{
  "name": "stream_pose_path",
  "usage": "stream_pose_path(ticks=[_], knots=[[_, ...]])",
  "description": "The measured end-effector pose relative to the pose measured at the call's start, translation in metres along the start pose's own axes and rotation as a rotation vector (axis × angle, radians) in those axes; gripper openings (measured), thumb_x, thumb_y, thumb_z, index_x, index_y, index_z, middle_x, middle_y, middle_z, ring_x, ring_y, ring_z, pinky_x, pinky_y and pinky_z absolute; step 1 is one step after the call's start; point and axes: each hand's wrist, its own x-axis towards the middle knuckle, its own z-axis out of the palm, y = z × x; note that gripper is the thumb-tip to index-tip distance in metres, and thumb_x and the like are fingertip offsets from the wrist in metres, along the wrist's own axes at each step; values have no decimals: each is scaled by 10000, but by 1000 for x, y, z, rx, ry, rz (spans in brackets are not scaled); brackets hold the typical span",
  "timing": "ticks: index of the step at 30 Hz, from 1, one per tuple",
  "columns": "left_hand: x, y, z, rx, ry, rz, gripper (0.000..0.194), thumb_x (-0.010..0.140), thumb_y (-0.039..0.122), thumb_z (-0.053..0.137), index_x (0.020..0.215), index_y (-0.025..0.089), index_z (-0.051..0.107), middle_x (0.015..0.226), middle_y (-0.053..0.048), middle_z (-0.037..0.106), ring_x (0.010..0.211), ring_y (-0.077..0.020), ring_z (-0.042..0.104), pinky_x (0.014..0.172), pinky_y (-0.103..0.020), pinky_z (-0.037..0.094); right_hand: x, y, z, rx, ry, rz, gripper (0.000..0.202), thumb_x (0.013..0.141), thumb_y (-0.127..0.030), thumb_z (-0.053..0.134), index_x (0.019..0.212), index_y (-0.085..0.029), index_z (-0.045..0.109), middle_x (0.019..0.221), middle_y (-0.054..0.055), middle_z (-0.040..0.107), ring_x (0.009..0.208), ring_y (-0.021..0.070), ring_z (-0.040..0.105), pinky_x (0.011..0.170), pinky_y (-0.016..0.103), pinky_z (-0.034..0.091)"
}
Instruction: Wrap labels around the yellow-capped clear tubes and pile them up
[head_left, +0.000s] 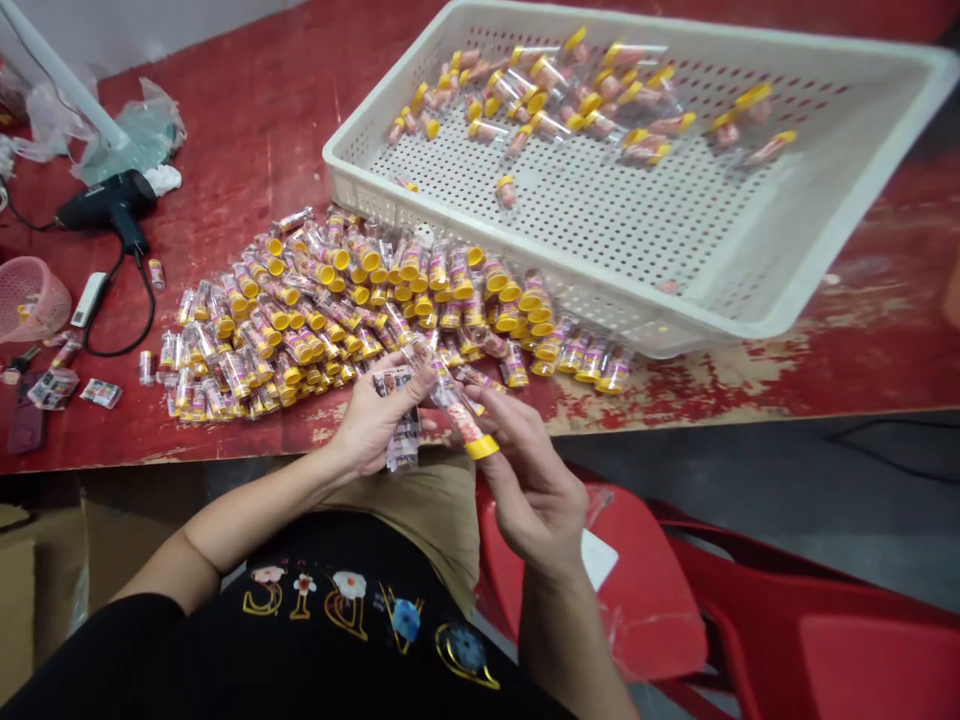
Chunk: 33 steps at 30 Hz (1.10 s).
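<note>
"Starting with the biggest thing, what do you see?"

"A worn red table (247, 120). On it stands a white perforated basket (615, 225), with yellow-capped tubes scattered over its floor."

"And in front of that?"

"A heap of wrapped tubes (300, 325), spread along the near side of the basket and off to its left."

"Now the hands."

"Both are just off the table's near edge. The left hand (375, 415) is closed, thumb on top, around a stack of printed sleeves (405, 445) that hangs below its fingers. The right hand (540, 490) is curled, thumb and fingers a little apart."

"Where's the single tube?"

"The slanting clear tube (456, 405) lies between them: far end by the left thumb, near end between the right thumb and fingers. Whether the right hand pinches it, I can't tell."

"Smallest?"

"Its yellow cap (481, 447), pointing down toward the wearer, right beside the right thumb's tip."
</note>
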Motion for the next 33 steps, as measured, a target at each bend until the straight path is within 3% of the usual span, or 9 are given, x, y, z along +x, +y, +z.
stream_pose_path(ticks=[5,9,17,20,22,25,29,33], knots=[[-11,-2,5,110,-76,82,714,592,394,983,1236,246,714,888,-6,737,571,-91,585,544,-223,527,5,3,12,-85,245,-42,417,914,-149,693,1285,-336,734,1159,55,754,1071,202,725,921,379,618],[-22,1,11,110,-56,68,831,605,281,980,1379,312,678,865,-2,730,572,-94,563,552,-222,500,8,-1,19,-117,370,-12,283,881,-169,747,1116,-317,803,980,36,768,893,181,740,789,348,627],[-23,3,11,91,-66,58,835,610,251,978,1386,323,679,860,4,734,552,-91,559,548,-225,490,9,-7,19,-87,382,-58,437,845,-57,752,1150,-368,791,997,9,775,911,162,739,799,315,616],[-17,-2,10,61,-51,26,869,601,267,984,1406,308,658,880,10,741,523,-82,567,526,-219,485,9,-2,23,-80,392,-33,389,848,-81,757,1128,-348,801,990,12,777,914,157,733,810,309,605],[-11,-6,9,18,-15,-16,827,647,305,964,1409,272,643,951,-18,757,563,-97,620,519,-211,494,10,7,25,-47,412,49,269,868,-150,755,1084,-298,817,973,29,781,902,165,735,798,314,602],[-2,-13,5,-88,93,-184,589,842,316,829,1375,173,622,1047,-110,772,689,-145,715,529,-207,518,21,34,16,-46,533,168,176,892,-279,739,1034,-218,822,956,61,789,888,180,737,831,348,602],[1,-16,-3,-222,207,-348,376,958,88,621,1333,97,597,1043,-167,785,774,-160,761,640,-227,580,48,82,-19,-285,823,92,256,874,-369,726,1008,-173,821,937,93,775,893,208,721,873,396,586],[-1,-14,-6,-213,177,-319,305,949,49,619,1247,97,659,1064,-173,791,825,-177,776,722,-259,622,53,120,-54,-536,875,66,300,899,-381,665,1035,-158,813,952,119,743,877,219,691,808,392,564]])
